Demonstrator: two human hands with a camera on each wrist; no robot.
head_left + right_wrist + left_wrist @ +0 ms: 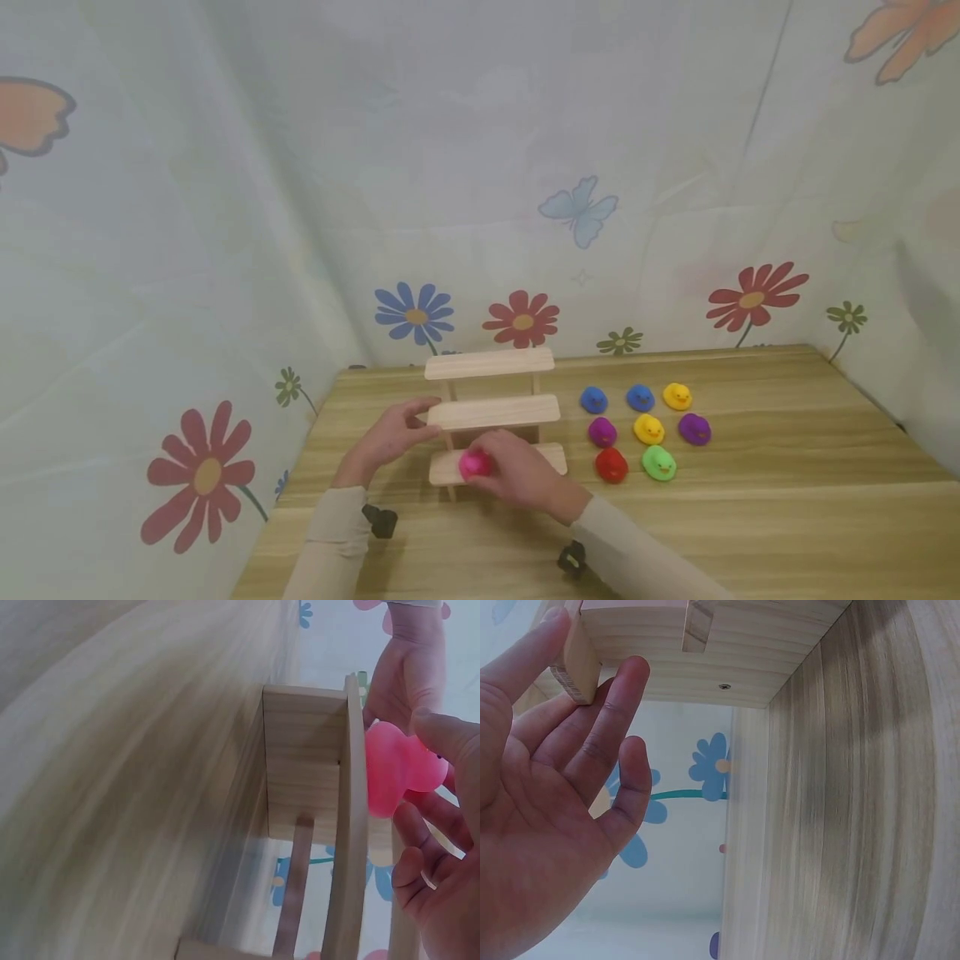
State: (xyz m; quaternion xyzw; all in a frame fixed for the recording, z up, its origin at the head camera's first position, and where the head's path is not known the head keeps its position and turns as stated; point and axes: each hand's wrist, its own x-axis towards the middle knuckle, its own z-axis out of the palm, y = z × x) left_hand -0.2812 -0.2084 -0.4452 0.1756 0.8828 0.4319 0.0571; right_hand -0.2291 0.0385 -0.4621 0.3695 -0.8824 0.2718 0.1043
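Observation:
A three-tier wooden shelf stands on the table. My right hand pinches a pink rubber duck between thumb and fingers. In the right wrist view the duck touches the upper face of the lowest board, near its left end. My left hand grips the left end of the middle board. The left wrist view has its thumb on one side of the board's end and fingers on the other; the index fingertip is hidden behind the wood.
Right of the shelf sit several rubber ducks in loose rows: blue, another blue, yellow, purple, red and green among them. A flower-printed curtain hangs behind the wooden table.

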